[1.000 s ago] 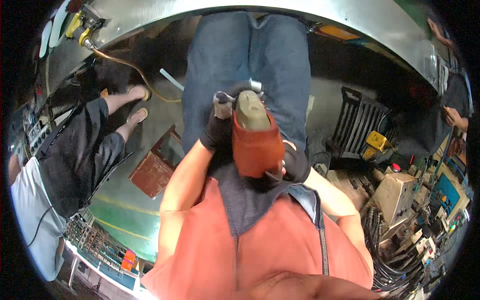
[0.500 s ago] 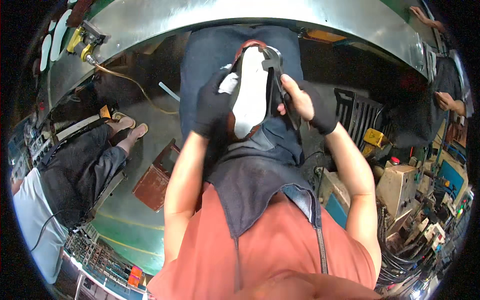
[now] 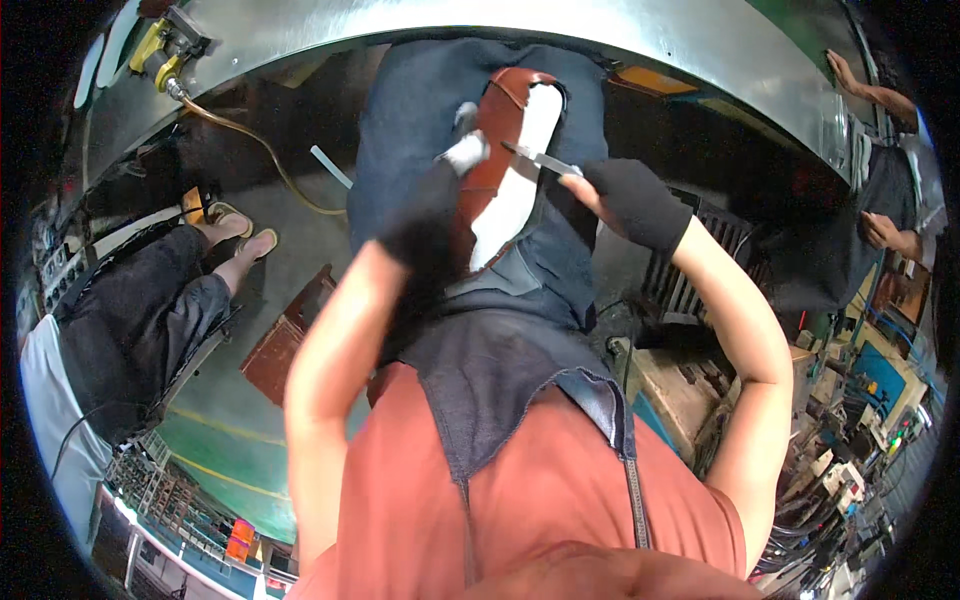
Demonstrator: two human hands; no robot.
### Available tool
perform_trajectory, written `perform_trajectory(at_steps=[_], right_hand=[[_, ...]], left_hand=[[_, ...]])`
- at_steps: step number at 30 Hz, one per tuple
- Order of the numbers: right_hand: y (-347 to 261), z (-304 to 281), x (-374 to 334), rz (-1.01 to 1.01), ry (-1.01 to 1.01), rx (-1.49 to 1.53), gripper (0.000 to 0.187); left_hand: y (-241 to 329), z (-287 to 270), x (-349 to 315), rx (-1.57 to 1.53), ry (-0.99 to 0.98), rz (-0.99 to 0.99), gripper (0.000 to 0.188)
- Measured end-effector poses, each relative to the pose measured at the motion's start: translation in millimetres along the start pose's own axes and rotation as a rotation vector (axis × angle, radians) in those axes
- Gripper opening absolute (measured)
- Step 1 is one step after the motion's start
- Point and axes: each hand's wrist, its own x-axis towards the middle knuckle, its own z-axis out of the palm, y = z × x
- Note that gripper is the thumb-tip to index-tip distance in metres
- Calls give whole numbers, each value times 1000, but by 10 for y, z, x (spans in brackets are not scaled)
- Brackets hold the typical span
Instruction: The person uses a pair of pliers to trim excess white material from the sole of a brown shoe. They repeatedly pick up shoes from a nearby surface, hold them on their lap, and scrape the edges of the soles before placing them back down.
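Supporting brown leather shoe [image 3: 497, 125] w/ long white underside on lap in dark blue fabric [image 3: 410, 120], lengthwise, btwn both hands; showing white face up & to R, brown leather to L. Resting L hand [image 3: 440, 190], in black glove w/ whitish finger covers, right at shoe's L edge, abt mid-length; not being able to tell, w/ blur, pinching from mere touching. Holding R hand [image 3: 630, 203], in black glove w/ bare fingertips, just beside shoe's R side; pinching slim silver-bladed tool [image 3: 545, 160] btwn thumb & fingers. Pointing tool's tip L, across white underside to brown leather; not being able to tell touching from hovering just over. Facing shiny metal worktop [image 3: 640, 40] beyond shoe's far end. Seeing yellow-&-black tool [image 3: 155, 55] w/ tan hose [image 3: 268, 143] at worktop's far L, plus reddish-brown box [image 3: 275, 365] nr L forearm.
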Motion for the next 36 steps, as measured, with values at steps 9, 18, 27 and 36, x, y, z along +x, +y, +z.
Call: perform_trajectory(at_steps=[9,18,27,36], right_hand=[[-249,-919,-183,-147,-93,-282,45],[-47,554,-257,25,-27,393,49],[87,755,-517,443,-196,832,50],[-705,-67,-377,-328,23,246,26]], left_hand=[[261,338,304,169,440,-63,64],[-36,500,-633,-726,128,-106,60],[-347,499,-605,-899,45,-276,41],[37,399,-454,-398,191,16,50]])
